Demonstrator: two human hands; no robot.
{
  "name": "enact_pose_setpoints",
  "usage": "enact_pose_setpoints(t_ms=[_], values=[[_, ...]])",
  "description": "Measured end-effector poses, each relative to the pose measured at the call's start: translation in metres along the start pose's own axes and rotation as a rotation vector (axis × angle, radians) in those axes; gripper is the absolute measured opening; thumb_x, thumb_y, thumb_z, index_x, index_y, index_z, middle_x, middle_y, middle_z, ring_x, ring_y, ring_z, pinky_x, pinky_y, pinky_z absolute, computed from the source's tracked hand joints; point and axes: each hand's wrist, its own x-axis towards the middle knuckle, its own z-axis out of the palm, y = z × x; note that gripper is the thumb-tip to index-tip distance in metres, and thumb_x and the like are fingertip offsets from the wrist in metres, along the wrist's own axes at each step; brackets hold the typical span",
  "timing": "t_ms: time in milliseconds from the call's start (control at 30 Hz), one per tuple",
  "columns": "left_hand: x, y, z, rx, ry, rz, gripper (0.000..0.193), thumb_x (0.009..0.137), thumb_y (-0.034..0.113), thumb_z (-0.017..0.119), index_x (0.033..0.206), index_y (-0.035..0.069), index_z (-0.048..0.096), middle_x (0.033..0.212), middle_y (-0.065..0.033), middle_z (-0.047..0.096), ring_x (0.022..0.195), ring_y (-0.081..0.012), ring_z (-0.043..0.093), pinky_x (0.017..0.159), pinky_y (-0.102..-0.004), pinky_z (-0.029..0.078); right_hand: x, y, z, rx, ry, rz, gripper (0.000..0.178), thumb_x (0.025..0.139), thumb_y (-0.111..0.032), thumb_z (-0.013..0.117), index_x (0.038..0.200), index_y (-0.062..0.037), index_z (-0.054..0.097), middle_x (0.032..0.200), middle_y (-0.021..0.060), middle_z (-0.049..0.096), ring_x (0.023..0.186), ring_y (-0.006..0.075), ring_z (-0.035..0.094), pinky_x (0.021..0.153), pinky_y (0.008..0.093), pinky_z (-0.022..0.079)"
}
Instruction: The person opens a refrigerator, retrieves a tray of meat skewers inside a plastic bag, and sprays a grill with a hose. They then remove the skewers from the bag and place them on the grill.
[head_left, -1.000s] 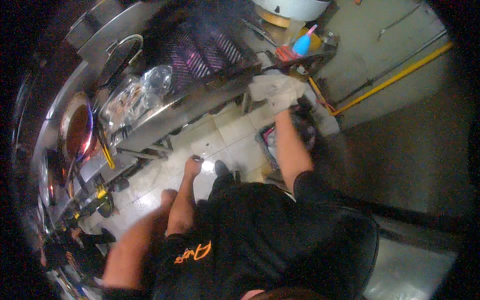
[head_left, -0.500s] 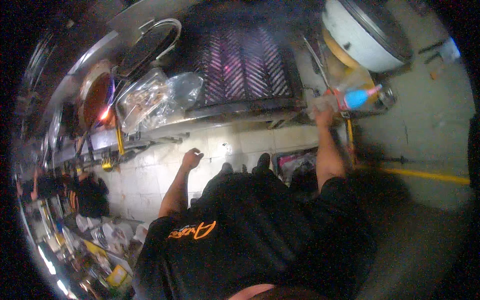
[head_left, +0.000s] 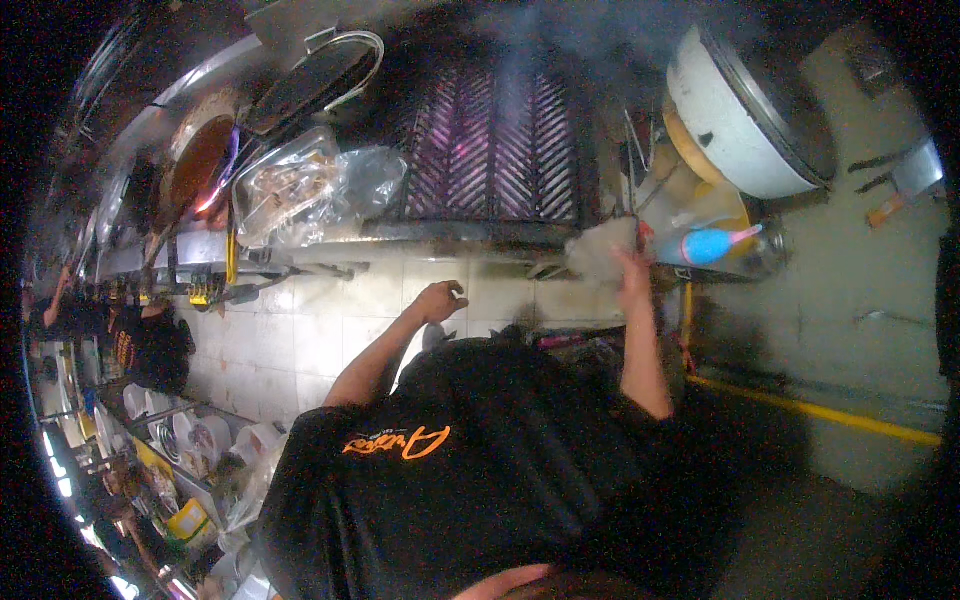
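Note:
My right hand (head_left: 632, 272) is closed on a pale greyish cloth (head_left: 603, 246) at the front edge of the grill counter; blur hides the exact grip. Just beyond it lie long metal tongs (head_left: 640, 165), and a blue squeeze bottle (head_left: 712, 246) with a pink tip rests to its right. My left hand (head_left: 440, 300) hangs in front of the counter over the floor, its fingers loosely bent and apart with nothing in them. Ahead of both hands is a charcoal grill grate (head_left: 490, 150) of slanted bars, bare on top, with a purplish glow beneath.
Smoke rises behind the grate. Clear plastic bags (head_left: 290, 195) of food sit left of it, beside a pan (head_left: 200, 165) over a flame and a wire-rimmed basket (head_left: 325, 80). A large white pot (head_left: 740, 120) stands at right. Another person (head_left: 150, 345) works far left.
My right hand has drawn back and slightly left, bringing the cloth closer to the counter's front edge. My left hand has shifted right and a little up. The view has turned slightly.

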Motion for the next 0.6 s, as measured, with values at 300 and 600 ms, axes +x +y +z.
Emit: enact_pose_setpoints(t_ms=[300,600], values=[[0.015,0.075,-0.024,-0.167,-0.125,0.188,0.043,0.072,0.036,0.059,0.100,0.003,0.055,0.094,-0.0169,0.059,0.086,-0.0276,0.056,0.077,-0.0321,0.043,-0.043,0.015,0.050,0.041,0.094,0.071,0.046,0.070,-0.014,0.057,0.113,-0.0051,0.044,0.105,0.0089,0.051,0.093,0.0240,0.051,0.081,0.0356,0.042],[-0.001,0.098,-0.039,-0.751,-0.355,0.168,0.039,0.079,0.028,0.054,0.105,-0.001,0.050,0.089,-0.0108,0.058,0.075,-0.0198,0.057,0.064,-0.0288,0.045,-0.037,0.019,0.083,-0.338,-0.058,0.023,0.057,0.066,-0.011,0.061,0.118,-0.0010,0.038,0.102,0.0123,0.054,0.092,0.0245,0.052,0.084,0.0333,0.040]])
